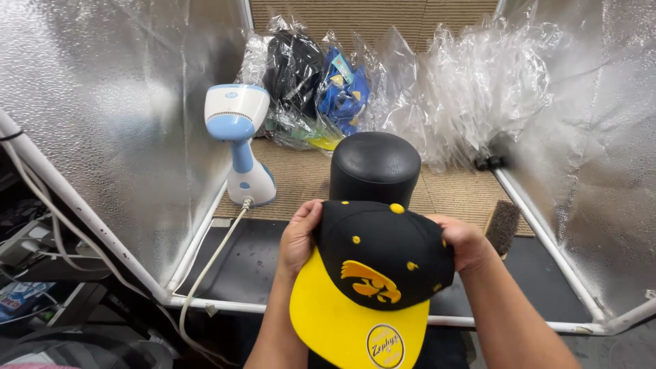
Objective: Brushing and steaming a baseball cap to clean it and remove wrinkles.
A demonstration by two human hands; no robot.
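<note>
In front of the black dome-shaped cap form, I hold a black baseball cap with a yellow flat brim between both hands. My left hand closes its grip on the left side of the cap's crown, fingers curled over the edge. My right hand closes its grip on the right side of the crown. The brim points toward me and downward; a round gold sticker sits on it, and a yellow bird emblem shows on the crown's front. The cap form stands just behind the cap, on the tan woven mat. A white and light-blue handheld garment steamer stands upright to the left, near the silver reflective wall panel. Crumpled clear plastic bags lie at the back, some containing dark and blue caps. A dark brush lies near my right hand.
</note>
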